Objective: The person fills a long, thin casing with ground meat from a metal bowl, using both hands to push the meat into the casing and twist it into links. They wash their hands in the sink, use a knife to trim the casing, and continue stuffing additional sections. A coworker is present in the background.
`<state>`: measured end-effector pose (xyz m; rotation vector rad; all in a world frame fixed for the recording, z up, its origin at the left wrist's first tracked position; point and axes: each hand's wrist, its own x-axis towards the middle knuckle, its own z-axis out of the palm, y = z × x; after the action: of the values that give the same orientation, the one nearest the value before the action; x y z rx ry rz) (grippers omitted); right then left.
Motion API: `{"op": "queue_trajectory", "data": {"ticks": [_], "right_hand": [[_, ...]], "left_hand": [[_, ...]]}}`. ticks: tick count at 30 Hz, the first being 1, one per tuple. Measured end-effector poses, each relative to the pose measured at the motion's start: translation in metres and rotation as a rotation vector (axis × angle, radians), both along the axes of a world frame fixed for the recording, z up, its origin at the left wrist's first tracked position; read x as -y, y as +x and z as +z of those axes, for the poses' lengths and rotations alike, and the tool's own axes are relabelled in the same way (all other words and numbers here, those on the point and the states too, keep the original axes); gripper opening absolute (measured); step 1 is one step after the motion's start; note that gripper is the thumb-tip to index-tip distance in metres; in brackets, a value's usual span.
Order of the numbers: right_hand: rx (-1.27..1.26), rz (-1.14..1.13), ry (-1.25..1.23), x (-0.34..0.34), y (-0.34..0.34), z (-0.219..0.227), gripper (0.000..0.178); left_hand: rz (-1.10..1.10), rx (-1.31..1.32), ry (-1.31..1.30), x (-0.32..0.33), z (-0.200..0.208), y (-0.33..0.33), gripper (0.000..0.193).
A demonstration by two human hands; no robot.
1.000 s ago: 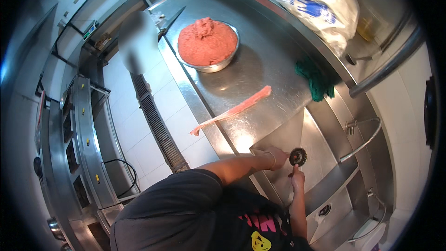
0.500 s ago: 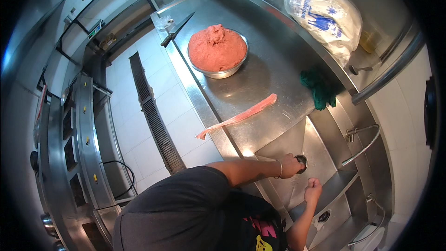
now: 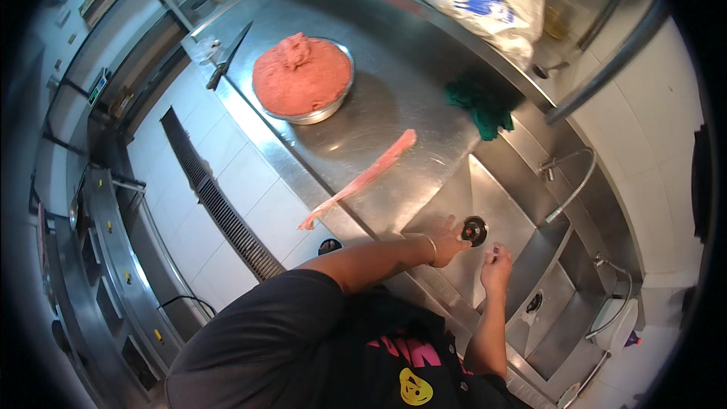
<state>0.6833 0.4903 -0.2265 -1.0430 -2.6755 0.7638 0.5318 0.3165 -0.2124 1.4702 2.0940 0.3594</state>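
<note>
My left hand [image 3: 450, 243], with a bracelet at its wrist, is down in a steel sink [image 3: 487, 191]. Its fingers are spread beside the round drain [image 3: 475, 232], and nothing shows in its grasp. To the right, my right hand [image 3: 496, 265] hovers over the same sink, fingers loosely bent and apart, holding nothing visible. A long pale-pink strip of meat or fat [image 3: 367, 177] lies on the steel counter [image 3: 386, 60], one end at the front edge. Farther off, a metal bowl [image 3: 322, 114] is heaped with pink ground meat [image 3: 299, 76].
A knife [image 3: 231, 55] and a clear plastic bag [image 3: 205, 50] lie at the counter's far left. A green cloth [image 3: 481, 108] rests near the sink's back. Behind it are a filled white plastic bag [image 3: 478, 1], a spoon [image 3: 550, 70] and a tap [image 3: 572, 182]. A second basin [image 3: 551, 291] adjoins on the right.
My left hand has gone from closed over the drain to spread beside it. My right hand's fingers have loosened from a fist. The view has shifted, so the counter things appear farther left.
</note>
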Motion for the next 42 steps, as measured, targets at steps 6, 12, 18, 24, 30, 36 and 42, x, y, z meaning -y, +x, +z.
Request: {"op": "queue_trajectory", "data": {"ticks": [6, 12, 18, 24, 30, 36, 42], "right_hand": [[-0.190, -0.052, -0.873, 0.135, -0.015, 0.037, 0.043], [-0.189, 0.330, -1.228, 0.256, -0.008, -0.045, 0.033], [0.044, 0.216, -1.123, 0.357, -0.050, -0.014, 0.038], [0.191, 0.116, -0.853, 0.407, -0.115, 0.053, 0.045], [0.061, 0.497, -0.215, 0.416, -0.237, 0.141, 0.047], [-0.102, 0.700, -0.226, 0.432, -0.279, 0.148, 0.046], [-0.460, 0.767, -0.267, 0.424, -0.318, 0.173, 0.065]], "left_hand": [[-0.157, 0.134, 0.144, 0.060, 0.076, -0.045, 0.035], [0.137, 0.491, 0.423, 0.240, 0.131, -0.146, 0.033], [1.030, -0.094, 0.689, 0.458, 0.060, -0.404, 0.014], [1.609, -0.488, 0.025, 0.557, 0.027, -0.573, 0.043], [1.631, -0.295, -0.054, 0.579, -0.008, -0.626, 0.053], [1.573, 0.038, 0.314, 0.584, 0.013, -0.587, 0.050], [1.360, -0.024, 0.758, 0.502, 0.092, -0.338, 0.033]]}}
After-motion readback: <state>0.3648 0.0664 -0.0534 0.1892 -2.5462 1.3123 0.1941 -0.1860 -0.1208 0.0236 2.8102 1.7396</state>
